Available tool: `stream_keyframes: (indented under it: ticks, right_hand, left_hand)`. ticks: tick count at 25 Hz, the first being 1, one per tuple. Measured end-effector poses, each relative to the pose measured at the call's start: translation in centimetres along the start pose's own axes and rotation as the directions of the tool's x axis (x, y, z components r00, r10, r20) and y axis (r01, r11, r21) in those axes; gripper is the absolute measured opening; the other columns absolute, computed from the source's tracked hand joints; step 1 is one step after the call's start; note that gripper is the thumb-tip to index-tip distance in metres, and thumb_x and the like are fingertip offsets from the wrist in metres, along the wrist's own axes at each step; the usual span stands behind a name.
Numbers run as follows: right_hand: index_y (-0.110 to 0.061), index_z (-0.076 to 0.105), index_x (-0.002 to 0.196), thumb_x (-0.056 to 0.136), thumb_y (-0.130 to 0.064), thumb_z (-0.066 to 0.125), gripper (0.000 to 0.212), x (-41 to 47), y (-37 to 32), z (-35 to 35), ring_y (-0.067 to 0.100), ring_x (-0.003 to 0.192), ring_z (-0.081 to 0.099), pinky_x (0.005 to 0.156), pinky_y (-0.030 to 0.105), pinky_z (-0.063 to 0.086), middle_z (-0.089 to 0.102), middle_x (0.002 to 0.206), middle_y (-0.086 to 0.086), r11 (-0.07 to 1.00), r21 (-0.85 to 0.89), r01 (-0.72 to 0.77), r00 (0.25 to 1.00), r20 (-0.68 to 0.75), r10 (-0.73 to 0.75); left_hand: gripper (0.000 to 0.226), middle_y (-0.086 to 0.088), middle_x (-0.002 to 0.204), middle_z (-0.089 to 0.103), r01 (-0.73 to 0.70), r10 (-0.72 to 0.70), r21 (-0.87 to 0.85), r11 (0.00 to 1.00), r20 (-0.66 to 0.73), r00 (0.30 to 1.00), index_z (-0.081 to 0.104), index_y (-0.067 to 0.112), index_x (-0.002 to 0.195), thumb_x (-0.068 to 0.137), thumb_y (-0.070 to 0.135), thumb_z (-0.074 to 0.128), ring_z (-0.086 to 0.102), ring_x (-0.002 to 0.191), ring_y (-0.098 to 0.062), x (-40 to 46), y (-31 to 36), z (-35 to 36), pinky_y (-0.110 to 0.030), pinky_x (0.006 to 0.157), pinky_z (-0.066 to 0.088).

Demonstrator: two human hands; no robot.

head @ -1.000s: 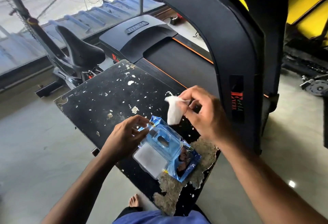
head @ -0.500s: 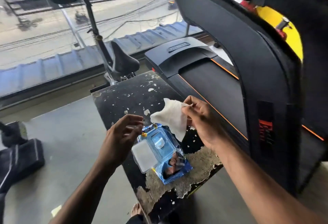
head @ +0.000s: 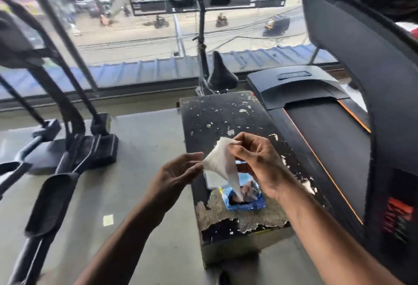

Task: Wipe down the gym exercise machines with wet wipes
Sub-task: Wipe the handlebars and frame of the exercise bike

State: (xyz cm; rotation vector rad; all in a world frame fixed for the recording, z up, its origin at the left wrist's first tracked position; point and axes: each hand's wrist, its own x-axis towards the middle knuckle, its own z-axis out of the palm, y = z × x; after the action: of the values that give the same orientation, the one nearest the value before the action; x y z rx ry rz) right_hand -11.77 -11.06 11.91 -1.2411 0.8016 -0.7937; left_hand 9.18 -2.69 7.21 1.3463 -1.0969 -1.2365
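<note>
A white wet wipe (head: pixel 222 164) hangs above the blue wipes pack (head: pixel 245 197), which lies with its flap open on a worn black bench (head: pixel 226 115). My right hand (head: pixel 257 162) pinches the wipe's top corner between thumb and fingers. My left hand (head: pixel 175 177) is off the pack, and its fingertips pinch the wipe's left edge. The black treadmill (head: pixel 328 140) with orange trim runs along the bench's right side, and its upright console frame (head: pixel 373 58) rises at the far right.
An exercise bike saddle (head: pixel 220 74) stands behind the bench by the window. An elliptical machine (head: pixel 58 144) with black pedals fills the left. Grey floor (head: pixel 140 149) lies between it and the bench.
The view has swung up and left. My left hand let go of the pack and rose to the wipe. The right hand lifted the wipe higher, and it has spread out.
</note>
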Motion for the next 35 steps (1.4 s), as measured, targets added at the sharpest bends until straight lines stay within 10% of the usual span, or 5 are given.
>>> stream_keyframes:
  ticks: [9,12,17,26,35]
  right_hand:
    - [-0.012,0.06,0.114,0.092,0.003,0.069,0.028,-2.0,2.4,14.9,0.023,0.079,0.067,0.073,0.049,0.06,0.071,0.096,0.007,0.978,-0.194,0.076,0.943,0.334,-0.007]
    - [-0.024,0.065,0.124,0.088,-0.004,0.077,0.043,-4.8,3.2,21.9,0.015,0.08,0.067,0.064,0.03,0.057,0.07,0.104,0.01,0.912,-0.355,0.204,0.787,0.613,0.063]
    - [-0.024,0.078,0.106,0.087,-0.013,0.079,0.021,-9.4,5.7,32.9,0.015,0.076,0.068,0.073,0.039,0.057,0.073,0.085,0.001,0.702,-0.446,0.555,0.507,0.851,0.14]
    - [-0.024,0.08,0.089,0.087,-0.024,0.08,0.002,-15.2,10.4,53.2,0.007,0.076,0.064,0.066,0.017,0.048,0.067,0.084,-0.013,0.644,-0.17,0.746,0.162,0.984,0.071]
    - [-0.027,0.076,0.084,0.087,-0.036,0.078,0.01,-22.5,14.8,74.3,0.009,0.079,0.067,0.072,0.034,0.054,0.071,0.083,-0.007,0.664,0.09,0.742,-0.225,0.967,0.121]
  left_hand:
    - [0.036,-0.001,0.083,0.068,-0.102,0.034,-0.137,0.985,-0.424,0.905,0.067,0.013,0.111,0.081,0.018,0.086,0.069,0.079,-0.016,-16.9,-1.5,-8.1,-0.025,0.073,0.056]
    - [0.029,-0.001,0.086,0.069,-0.119,0.02,-0.143,0.983,-0.551,0.834,0.065,0.014,0.112,0.088,0.012,0.081,0.069,0.077,-0.015,-25.6,-2.8,-11.2,-0.026,0.069,0.057]
    - [0.016,-0.002,0.088,0.07,-0.081,-0.036,-0.125,0.989,-0.73,0.682,0.065,0.022,0.107,0.095,0.021,0.076,0.064,0.078,-0.016,-38.1,-5.1,-14.6,-0.031,0.069,0.05]
    - [0.083,0.005,0.132,0.059,0.065,-0.255,-0.256,0.965,-0.839,0.481,0.049,0.04,0.125,0.06,0.045,0.101,0.07,0.096,-0.029,-54.2,-9.8,-19.8,-0.042,0.082,0.063]
    - [0.027,0.014,0.112,0.073,0.106,-0.157,-0.162,0.981,-0.986,-0.055,0.076,0.032,0.097,0.08,0.05,0.087,0.069,0.108,0.0,-65.1,-11.9,-26.2,-0.026,0.095,0.048]
